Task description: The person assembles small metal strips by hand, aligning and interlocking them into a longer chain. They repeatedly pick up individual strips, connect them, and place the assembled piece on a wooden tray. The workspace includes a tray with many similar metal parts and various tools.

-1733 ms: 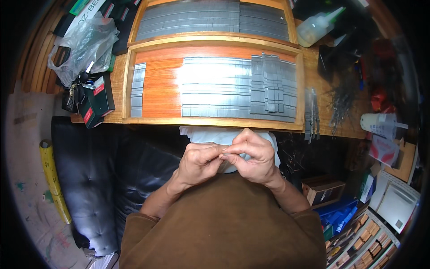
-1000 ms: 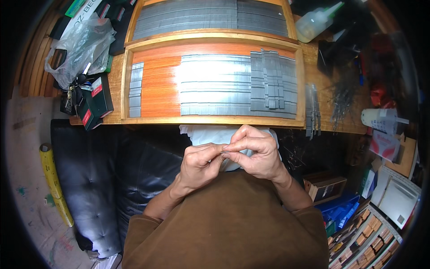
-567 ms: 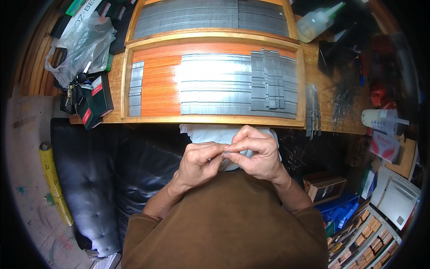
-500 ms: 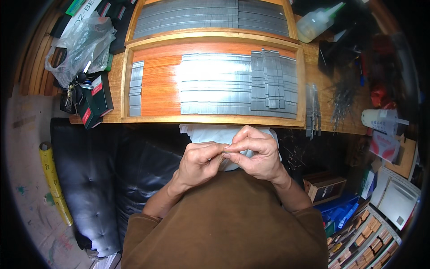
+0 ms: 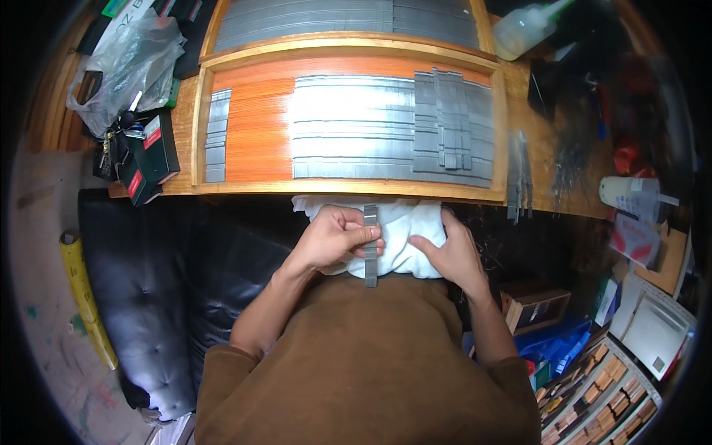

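My left hand (image 5: 337, 239) pinches a narrow grey strip (image 5: 371, 259) between thumb and fingers. The strip stands lengthwise, its lower end reaching my brown shirt, and faint lines cross it. Under both hands a white cloth (image 5: 404, 233) is bunched over my lap. At the cloth's right side rests my right hand (image 5: 458, 256), thumb stretched apart from the fingers; the other fingers are partly hidden. Just beyond my hands lies a wooden tray (image 5: 348, 194) with an orange wood-grain bottom. Rows of flat grey strips (image 5: 352, 141) cover much of it, with more strips (image 5: 449, 119) stacked on the right.
A second tray of strips (image 5: 311, 26) lies farther back. Dark boxes (image 5: 156, 159), keys and a plastic bag (image 5: 137, 67) sit left. On the right are a squeeze bottle (image 5: 526, 33), thin dark pieces (image 5: 571, 156) and a cup (image 5: 627, 194). A black padded seat (image 5: 148, 297) stands left.
My hands were together pinching something small; now they are apart. My left hand shows a grey strip upright, and my right hand has moved right onto the cloth.
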Motion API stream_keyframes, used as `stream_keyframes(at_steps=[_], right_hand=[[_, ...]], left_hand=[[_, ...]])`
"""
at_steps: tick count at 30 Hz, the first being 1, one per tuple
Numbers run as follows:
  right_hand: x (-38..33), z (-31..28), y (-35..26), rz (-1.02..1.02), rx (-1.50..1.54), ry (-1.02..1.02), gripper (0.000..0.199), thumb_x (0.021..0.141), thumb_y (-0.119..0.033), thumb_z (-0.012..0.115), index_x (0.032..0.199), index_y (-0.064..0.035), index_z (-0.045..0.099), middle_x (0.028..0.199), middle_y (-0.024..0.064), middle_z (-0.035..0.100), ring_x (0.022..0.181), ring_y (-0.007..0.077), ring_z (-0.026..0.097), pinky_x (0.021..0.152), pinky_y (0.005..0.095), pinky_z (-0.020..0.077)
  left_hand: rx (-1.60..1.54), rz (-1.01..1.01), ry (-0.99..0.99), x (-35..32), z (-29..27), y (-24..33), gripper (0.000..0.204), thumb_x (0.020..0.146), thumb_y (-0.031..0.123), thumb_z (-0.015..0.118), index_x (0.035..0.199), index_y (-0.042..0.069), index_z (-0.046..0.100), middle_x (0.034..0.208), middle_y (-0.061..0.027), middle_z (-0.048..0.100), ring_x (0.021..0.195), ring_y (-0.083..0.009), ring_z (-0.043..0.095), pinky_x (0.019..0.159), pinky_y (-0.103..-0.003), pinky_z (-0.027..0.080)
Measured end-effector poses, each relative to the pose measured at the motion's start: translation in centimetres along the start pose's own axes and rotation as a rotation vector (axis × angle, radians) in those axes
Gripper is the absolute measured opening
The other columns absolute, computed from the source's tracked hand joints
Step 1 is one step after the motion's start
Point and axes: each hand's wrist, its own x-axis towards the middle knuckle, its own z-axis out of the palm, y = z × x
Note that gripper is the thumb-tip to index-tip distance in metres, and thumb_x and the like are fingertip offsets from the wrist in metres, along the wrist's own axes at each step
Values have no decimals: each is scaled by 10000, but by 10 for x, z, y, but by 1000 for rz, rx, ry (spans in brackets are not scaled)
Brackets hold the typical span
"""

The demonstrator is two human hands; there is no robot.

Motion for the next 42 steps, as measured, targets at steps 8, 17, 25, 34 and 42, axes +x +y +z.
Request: stream_keyframes(at_steps=[8, 17, 25, 34, 42], right_hand=[[2, 4, -3, -306, 354, -99, 255, 970, -166, 737, 1117, 43, 740, 1176, 193, 648, 1048, 295, 653, 882, 388, 522], [16, 29, -10, -142, 67, -119, 413, 822, -181, 893, 1120, 39, 711, 1012, 190, 699, 957, 376, 698, 871, 422, 551], [28, 37, 6, -176, 54, -127, 302, 923, -171, 770, 1125, 42, 700, 984, 260, 735, 933, 458, 705, 807, 455, 566], [41, 38, 27, -70, 127, 21, 238, 988, -185, 653, 1031, 37, 727, 968, 278, 738, 904, 464, 717, 792, 457, 567], [-7, -9, -46, -299, -595, 341, 304, 983, -250, 727, 1061, 44, 718, 964, 207, 680, 831, 429, 667, 778, 476, 547]], left_hand=[[23, 15, 14, 14, 4, -23, 131, 912, 3, 808, 1013, -37, 735, 938, -81, 781, 850, -106, 730, 713, -241, 567], [167, 137, 57, 18, 24, -34, 112, 872, -53, 776, 962, -22, 717, 843, -6, 721, 764, -43, 625, 679, -256, 515], [282, 136, -34, 30, 19, -29, 198, 894, -86, 733, 1085, -36, 748, 778, 53, 635, 697, -27, 520, 607, -233, 433], [334, -93, -339, 44, -10, -2, 103, 884, -50, 780, 958, -14, 718, 747, 53, 626, 707, -23, 604, 615, -234, 468], [103, 5, -100, -8, -8, 18, 117, 955, 54, 779, 1059, 16, 742, 904, -61, 793, 855, -99, 741, 667, -231, 516]])
